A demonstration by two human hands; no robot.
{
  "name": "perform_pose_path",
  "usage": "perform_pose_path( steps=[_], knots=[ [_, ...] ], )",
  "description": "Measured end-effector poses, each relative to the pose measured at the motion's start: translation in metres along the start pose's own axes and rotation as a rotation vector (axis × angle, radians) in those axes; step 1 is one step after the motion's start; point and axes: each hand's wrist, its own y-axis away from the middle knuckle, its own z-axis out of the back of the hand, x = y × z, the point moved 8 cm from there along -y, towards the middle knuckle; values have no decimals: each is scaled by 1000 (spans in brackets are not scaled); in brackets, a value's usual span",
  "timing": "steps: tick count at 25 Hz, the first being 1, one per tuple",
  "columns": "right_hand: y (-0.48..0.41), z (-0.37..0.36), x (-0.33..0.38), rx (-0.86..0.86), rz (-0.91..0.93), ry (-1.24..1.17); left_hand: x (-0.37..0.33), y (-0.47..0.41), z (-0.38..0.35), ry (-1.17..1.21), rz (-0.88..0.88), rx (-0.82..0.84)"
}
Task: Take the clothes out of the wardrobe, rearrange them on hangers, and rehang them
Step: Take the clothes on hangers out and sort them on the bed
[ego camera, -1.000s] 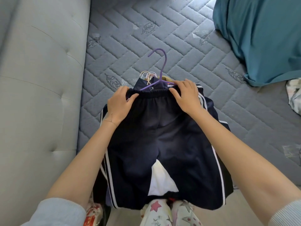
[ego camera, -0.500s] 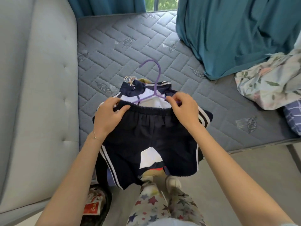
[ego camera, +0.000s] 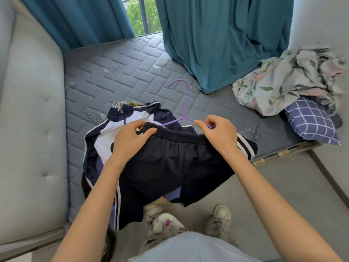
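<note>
Fingers of your left hand [ego camera: 130, 142] curl around the left waistband end of the navy shorts [ego camera: 170, 167] while your right hand [ego camera: 220, 138] pinches the right end together with the purple hanger [ego camera: 186, 103], over the striped jacket [ego camera: 151, 110] lying at the near edge of the grey mattress [ego camera: 117, 76].

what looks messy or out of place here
A crumpled floral sheet lies heaped over a checked pillow at the right edge of the mattress, and the curtain hem pools on the mattress. The purple hanger, pinched by the right hand, sits tilted in the shorts that the left hand grips.
</note>
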Motion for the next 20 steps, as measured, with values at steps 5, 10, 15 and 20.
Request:
perform_pose_path(
  steps=[5,10,15,20],
  knots=[
    [-17,97,-93,-69,-12,9,-97,1,-89,42,-17,-16],
    [-47,171,-153,-99,-4,32,-173,-22,-152,65,-43,-29],
    [-75,214,-187,-122,-44,97,-220,-44,-192,81,-44,-23],
    [-103,237,-205,-195,-76,189,-244,-81,-226,128,-82,31]
  ],
)
